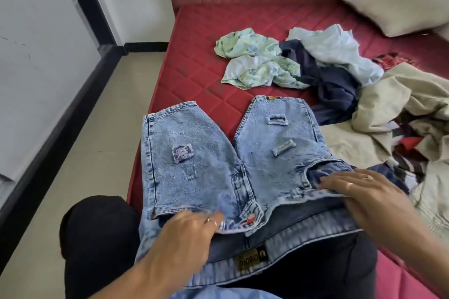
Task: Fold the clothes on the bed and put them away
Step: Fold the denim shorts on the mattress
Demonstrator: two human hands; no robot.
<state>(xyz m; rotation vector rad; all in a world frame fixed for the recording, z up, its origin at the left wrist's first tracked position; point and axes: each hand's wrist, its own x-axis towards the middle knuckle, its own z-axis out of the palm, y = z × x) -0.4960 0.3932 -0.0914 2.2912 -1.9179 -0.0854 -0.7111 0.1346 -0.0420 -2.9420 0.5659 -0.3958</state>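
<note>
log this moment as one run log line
step: flattening denim shorts on red mattress | left hand: at waistband | right hand: flat by pocket | unfolded clothes pile: waiting
</note>
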